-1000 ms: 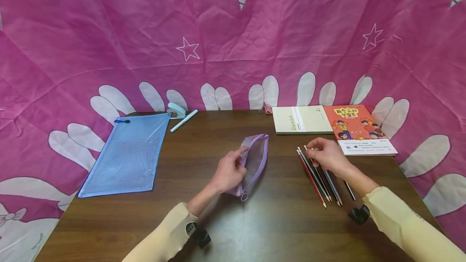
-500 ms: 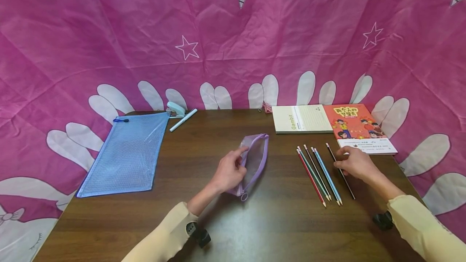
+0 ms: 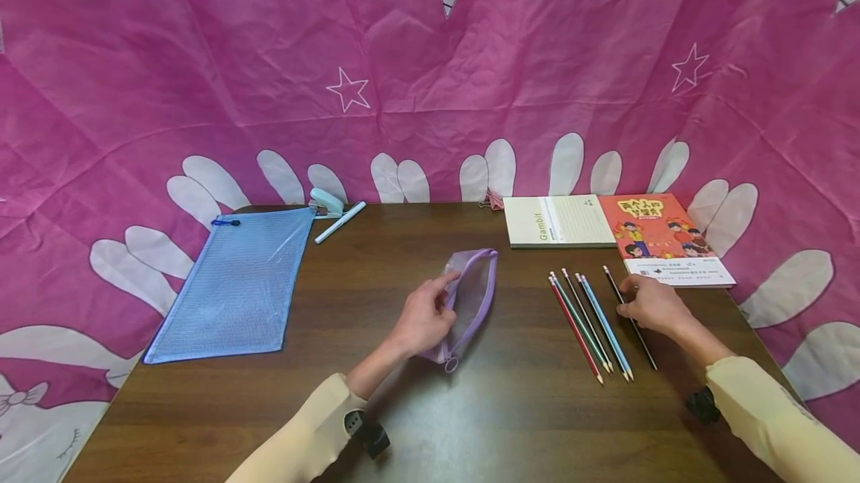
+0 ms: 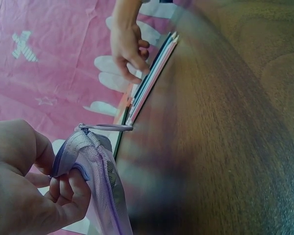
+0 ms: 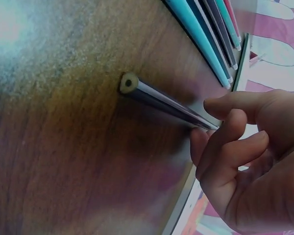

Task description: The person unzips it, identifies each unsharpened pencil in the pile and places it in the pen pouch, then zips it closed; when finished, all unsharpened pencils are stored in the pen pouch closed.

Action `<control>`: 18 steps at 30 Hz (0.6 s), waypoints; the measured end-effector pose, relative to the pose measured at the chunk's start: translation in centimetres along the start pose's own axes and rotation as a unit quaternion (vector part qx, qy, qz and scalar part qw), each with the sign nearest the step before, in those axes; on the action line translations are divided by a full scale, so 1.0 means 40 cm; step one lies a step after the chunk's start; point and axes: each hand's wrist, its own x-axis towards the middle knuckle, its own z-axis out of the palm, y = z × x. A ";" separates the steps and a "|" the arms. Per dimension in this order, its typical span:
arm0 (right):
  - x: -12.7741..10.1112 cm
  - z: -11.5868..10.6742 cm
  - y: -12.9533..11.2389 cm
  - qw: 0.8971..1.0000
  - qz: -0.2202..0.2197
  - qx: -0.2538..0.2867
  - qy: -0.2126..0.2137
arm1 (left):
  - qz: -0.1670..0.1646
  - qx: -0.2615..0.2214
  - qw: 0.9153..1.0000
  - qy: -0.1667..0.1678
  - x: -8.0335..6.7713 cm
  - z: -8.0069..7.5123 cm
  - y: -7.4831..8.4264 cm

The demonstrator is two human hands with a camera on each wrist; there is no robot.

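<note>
Left hand (image 3: 425, 316): we pinch purple pouch (image 3: 470, 296) open, mid desk (image 3: 376, 408).
Right hand (image 3: 653, 305): fingers curled on black pencil (image 3: 629, 316), apart from other pencils (image 3: 587, 326).
Risk: pencil may roll away w/ loose grip.

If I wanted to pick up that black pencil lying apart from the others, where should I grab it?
Probably mid-shaft, pinched from above across its width. The black pencil lies flat on the table, with a gap between it and the blue pencil, so fingertips fit on both sides. The right hand already touches it there.
</note>
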 end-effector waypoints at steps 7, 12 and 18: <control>0.007 0.001 0.002 0.999 -0.021 -0.023 0.018 | -0.003 0.000 1.000 -0.001 0.000 0.000 0.003; 0.005 0.001 -0.001 0.999 -0.021 -0.006 0.025 | -0.005 0.003 1.000 -0.003 -0.001 0.001 0.005; 0.000 -0.003 -0.011 0.999 -0.004 0.044 0.018 | -0.007 -0.001 1.000 -0.002 -0.001 0.001 0.007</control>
